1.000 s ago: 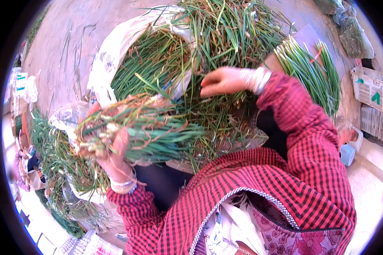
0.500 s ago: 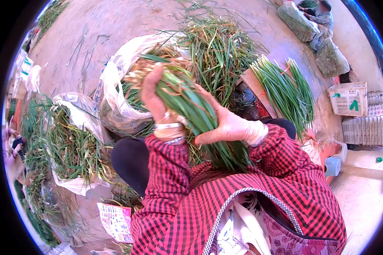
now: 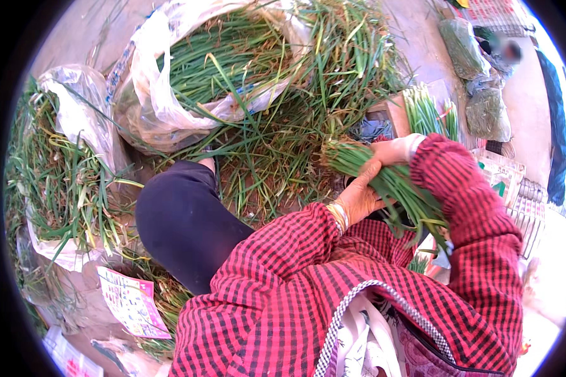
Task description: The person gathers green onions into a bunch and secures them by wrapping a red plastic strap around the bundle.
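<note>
A bunch of green chives (image 3: 415,195) lies across both hands at the right of my lap, its brownish root ends to the left and its leaves drooping to the lower right. My left hand (image 3: 358,191) grips the bunch from the near side, thumb up along it. From the far side my right hand (image 3: 391,151) is closed over it; part of its fingers is hidden behind the stems. Just beyond, neat chives with pale stems (image 3: 421,112) rest on a board (image 3: 396,116). Loose, untidy chives (image 3: 283,157) cover the ground in front of me.
A white plastic sack (image 3: 157,91) full of chives stands ahead, and another bag (image 3: 85,125) with chives is at the left. A printed sheet (image 3: 132,301) lies beside my knee (image 3: 182,213). Crates (image 3: 525,201), filled bags (image 3: 487,113) and another person (image 3: 500,60) are at the right.
Both hands have carried the bunch from the middle over to the right and lowered it. It has turned flatter, and my view has shifted closer to the sack.
</note>
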`<state>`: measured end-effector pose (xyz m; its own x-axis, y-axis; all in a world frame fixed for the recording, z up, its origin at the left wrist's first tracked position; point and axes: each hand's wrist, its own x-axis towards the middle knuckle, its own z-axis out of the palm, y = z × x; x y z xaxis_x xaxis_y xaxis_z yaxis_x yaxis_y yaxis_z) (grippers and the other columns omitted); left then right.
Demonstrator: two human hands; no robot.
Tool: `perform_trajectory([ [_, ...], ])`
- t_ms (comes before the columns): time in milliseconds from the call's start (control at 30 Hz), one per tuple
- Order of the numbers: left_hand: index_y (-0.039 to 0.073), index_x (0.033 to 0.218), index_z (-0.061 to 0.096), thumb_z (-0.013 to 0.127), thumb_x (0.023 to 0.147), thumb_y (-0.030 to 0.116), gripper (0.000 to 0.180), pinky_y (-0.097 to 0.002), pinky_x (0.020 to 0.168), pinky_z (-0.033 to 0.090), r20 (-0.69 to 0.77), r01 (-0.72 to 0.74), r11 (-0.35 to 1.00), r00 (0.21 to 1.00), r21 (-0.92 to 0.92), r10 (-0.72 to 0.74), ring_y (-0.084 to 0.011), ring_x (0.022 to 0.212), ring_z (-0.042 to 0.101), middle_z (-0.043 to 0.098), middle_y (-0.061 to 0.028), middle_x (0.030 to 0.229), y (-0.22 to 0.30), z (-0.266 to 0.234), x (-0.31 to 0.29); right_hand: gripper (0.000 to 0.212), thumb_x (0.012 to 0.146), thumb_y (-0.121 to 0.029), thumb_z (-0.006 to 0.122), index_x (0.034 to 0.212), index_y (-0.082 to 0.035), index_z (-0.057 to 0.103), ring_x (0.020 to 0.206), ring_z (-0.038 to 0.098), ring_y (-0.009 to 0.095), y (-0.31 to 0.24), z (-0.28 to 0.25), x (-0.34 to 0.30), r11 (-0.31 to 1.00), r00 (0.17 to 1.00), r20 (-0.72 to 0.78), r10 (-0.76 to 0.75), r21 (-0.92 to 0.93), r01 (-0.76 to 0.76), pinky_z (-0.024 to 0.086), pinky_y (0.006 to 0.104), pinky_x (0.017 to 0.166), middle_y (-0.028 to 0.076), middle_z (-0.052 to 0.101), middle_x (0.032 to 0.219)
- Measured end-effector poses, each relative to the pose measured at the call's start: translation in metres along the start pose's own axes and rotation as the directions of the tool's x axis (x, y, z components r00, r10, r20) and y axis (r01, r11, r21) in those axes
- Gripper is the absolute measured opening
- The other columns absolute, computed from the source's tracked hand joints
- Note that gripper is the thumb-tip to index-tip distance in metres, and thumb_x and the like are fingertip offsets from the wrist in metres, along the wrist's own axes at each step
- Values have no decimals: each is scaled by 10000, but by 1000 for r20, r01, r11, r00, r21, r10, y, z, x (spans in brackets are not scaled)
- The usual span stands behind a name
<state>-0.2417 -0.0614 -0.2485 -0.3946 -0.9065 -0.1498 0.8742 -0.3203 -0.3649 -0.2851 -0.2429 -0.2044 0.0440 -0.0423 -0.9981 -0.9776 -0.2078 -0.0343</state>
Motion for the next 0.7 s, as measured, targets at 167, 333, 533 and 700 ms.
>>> perform_trajectory([
  [167,90,1170,624,642,924,423,414,-497,967,491,-104,145,962,979,-233,-173,-283,1054,651,685,-109,1133,23,-30,19,911,744,-730,638,1338,-43,563,1169,572,306,-61,-10,42,875,979,-89,182,-439,-202,414,404,1012,197,604,1270],
  [333,44,1145,612,550,994,308,311,-438,830,573,-55,7,977,998,-214,-19,-271,884,692,704,-112,981,20,-20,30,922,739,-778,613,1334,-74,577,1174,559,284,-72,-21,27,853,939,-18,344,-413,-320,404,412,1012,154,608,1280],
  [533,94,1246,563,552,977,272,322,-432,859,553,-110,158,976,984,148,-142,-250,945,676,670,-79,1127,-12,-10,31,599,690,-465,737,1096,-27,695,990,665,305,-37,17,5,899,997,-15,75,-432,-74,508,380,870,208,691,1052],
  [700,63,1346,448,616,860,618,757,-470,952,481,-108,315,873,949,373,-296,-270,1134,596,606,-115,1271,15,-3,2,537,637,-283,758,1046,49,656,906,698,334,20,10,0,887,865,-496,79,-361,-288,542,403,780,238,700,953],
])
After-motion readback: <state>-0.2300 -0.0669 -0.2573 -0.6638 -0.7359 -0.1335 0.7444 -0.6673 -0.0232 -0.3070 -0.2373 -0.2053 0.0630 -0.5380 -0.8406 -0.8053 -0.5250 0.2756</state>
